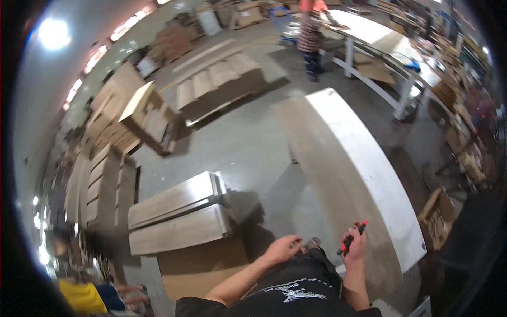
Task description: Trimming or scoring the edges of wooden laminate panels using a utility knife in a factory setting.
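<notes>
My right hand (355, 244) is closed round a slim red-and-black hand tool (347, 243), held upright at a slant; its exact kind is too small to make out. Just beyond that hand lies a long wood-toned panel (338, 174), with a white strip or board (369, 179) along its right side. In front of my body hangs my left hand (283, 249), fingers loosely bent, touching nothing that I can see. Left of it, brown-grey panels (179, 230) lie stacked over a flat cardboard sheet (206, 267).
Farther off are a pallet of stacked panels (222, 84) and an upright wooden frame (150, 119). A person (310, 39) stands by a long white-topped table (369, 31). Someone in a yellow top (82, 296) is at lower left. An open cardboard box (437, 219) sits at right.
</notes>
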`<state>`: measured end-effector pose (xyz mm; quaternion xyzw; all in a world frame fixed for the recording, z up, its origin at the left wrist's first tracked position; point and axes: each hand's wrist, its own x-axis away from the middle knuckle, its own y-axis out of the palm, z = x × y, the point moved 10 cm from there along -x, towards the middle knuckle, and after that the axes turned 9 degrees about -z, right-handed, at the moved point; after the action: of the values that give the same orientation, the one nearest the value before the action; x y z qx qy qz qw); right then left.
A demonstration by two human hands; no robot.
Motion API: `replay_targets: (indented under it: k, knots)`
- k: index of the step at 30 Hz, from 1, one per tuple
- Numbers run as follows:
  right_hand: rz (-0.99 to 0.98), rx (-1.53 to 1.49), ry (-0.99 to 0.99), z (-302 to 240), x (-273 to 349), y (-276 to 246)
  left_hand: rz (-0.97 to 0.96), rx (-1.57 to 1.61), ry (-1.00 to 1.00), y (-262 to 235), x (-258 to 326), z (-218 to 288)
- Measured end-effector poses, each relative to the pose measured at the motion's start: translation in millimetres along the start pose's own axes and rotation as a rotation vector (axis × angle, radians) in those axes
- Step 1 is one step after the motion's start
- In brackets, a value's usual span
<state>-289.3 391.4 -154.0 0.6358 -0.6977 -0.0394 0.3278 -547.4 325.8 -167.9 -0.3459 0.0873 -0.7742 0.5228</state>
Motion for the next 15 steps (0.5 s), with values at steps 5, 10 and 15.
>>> replay_targets:
  k: [5, 10, 15]
  knots:
    - [0.155, -0.105, -0.145, -37.1, -49.6, -9.7, -0.027, 0.019, 0.099, -70.8, -106.1, 20.1]
    - [0.519, 0.066, -0.197, -32.9, -38.6, -75.7, -0.207, -0.322, 0.315, -97.0, -238.5, 65.5]
    - [1.063, -0.262, -0.192, 47.2, 1.5, -114.7, -0.255, -0.677, 0.580, -101.0, -372.6, 74.1]
